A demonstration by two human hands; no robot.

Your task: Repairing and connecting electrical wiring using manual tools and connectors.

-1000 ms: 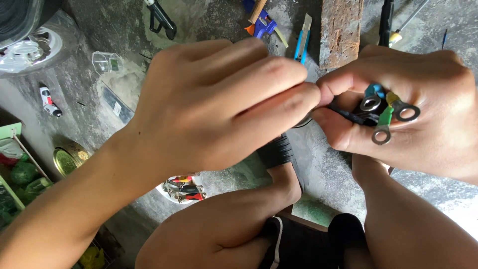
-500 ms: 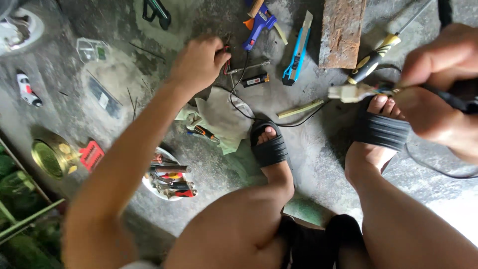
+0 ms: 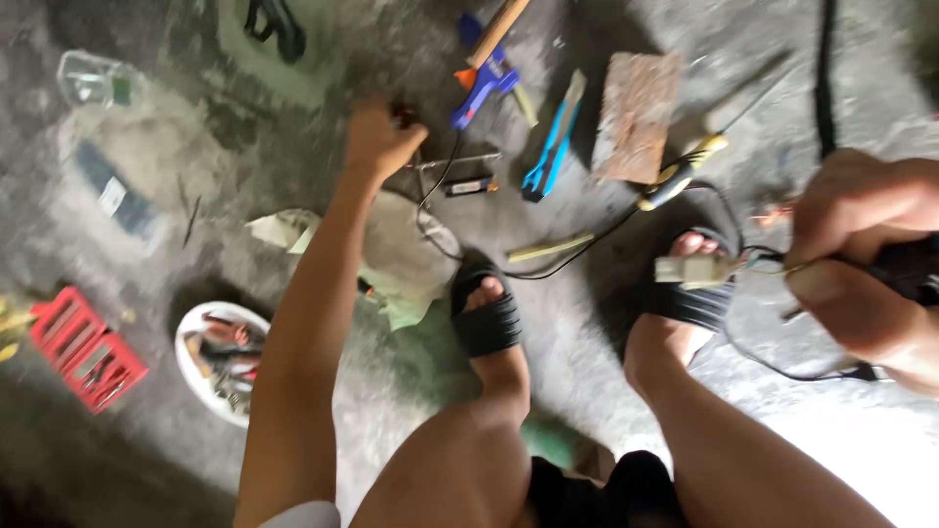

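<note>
Rough grey concrete floor (image 3: 587, 352) fills the view, littered with tools, and the person's bare legs come up from the bottom edge, each foot in a black sandal.

Of the two hands, the right hand (image 3: 871, 264) is the nearer and larger, at the right edge. Its grip is clenched around a dark bundle of wires (image 3: 905, 269), and a white plastic connector (image 3: 693, 270) hangs off thin coloured leads just left of the fingers, above the right foot. From there a black cable (image 3: 587, 244) runs away across the floor toward the tools.

The left hand (image 3: 380, 137) is stretched far forward and down to the floor, fingers curled shut on something small and dark at their tips; what it is cannot be told through the blur.

Beside the left arm lies a crumpled pale cloth (image 3: 391, 259). Left of that sits a white bowl (image 3: 196, 337) holding small metal parts, and further left a red tray (image 3: 83, 347).

Beyond the left hand lie a rusty flat block (image 3: 638, 115), a blue utility knife (image 3: 553, 152), a blue clamp-like tool (image 3: 484, 86) under a wooden handle (image 3: 497, 29), and a yellow-handled screwdriver (image 3: 680, 174).
</note>
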